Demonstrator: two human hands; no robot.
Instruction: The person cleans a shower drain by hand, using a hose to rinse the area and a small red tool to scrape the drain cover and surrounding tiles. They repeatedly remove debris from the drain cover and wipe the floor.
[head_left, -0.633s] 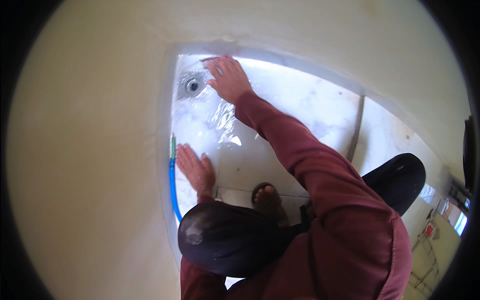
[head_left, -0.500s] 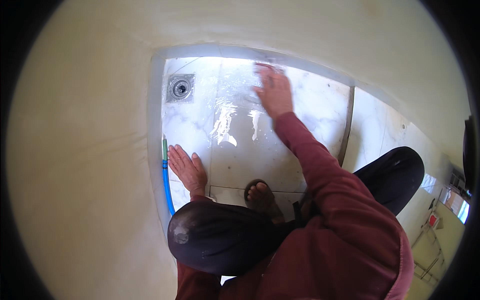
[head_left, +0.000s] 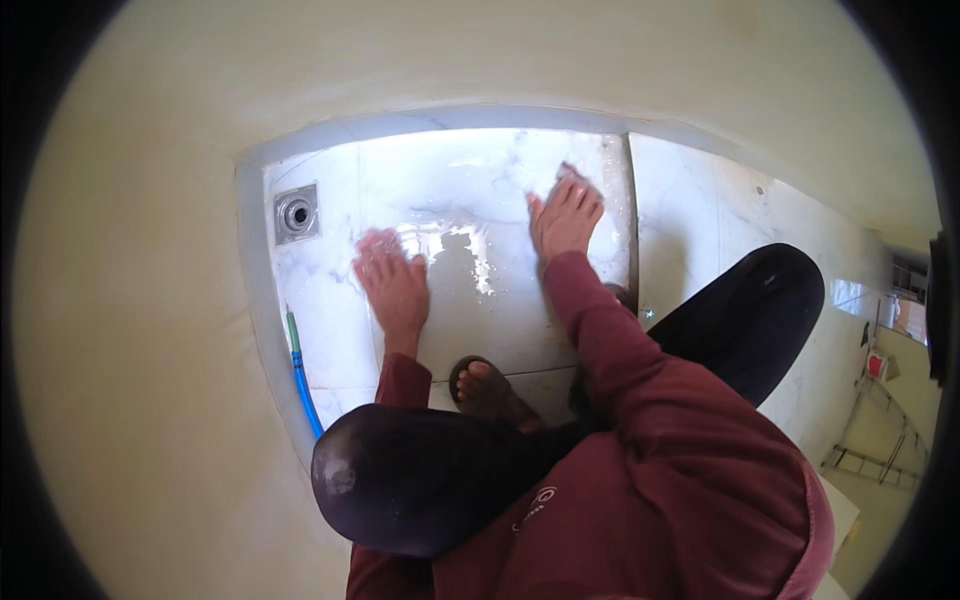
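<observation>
I am squatting over a wet, white marble-patterned tile floor (head_left: 470,330), where a film of water shines. My left hand (head_left: 395,295) is stretched over the wet tile right of the drain, fingers spread and slightly blurred; it holds nothing. Farther right, my right hand (head_left: 567,222) is at the floor close to the dark strip. A small dark reddish thing (head_left: 569,172) shows just past its fingertips, mostly covered by the fingers, so its kind is unclear.
A square metal floor drain (head_left: 297,213) is set in the far left corner. Along the left wall lies a blue hose (head_left: 305,388) with a green end. A dark strip (head_left: 632,215) divides the floor on the right. My sandalled foot (head_left: 480,385) stands near the middle.
My left hand has left the spot beside the hose and reached forward and right over the wet tile. My right hand has shifted right, toward the dark strip. The view has shifted too.
</observation>
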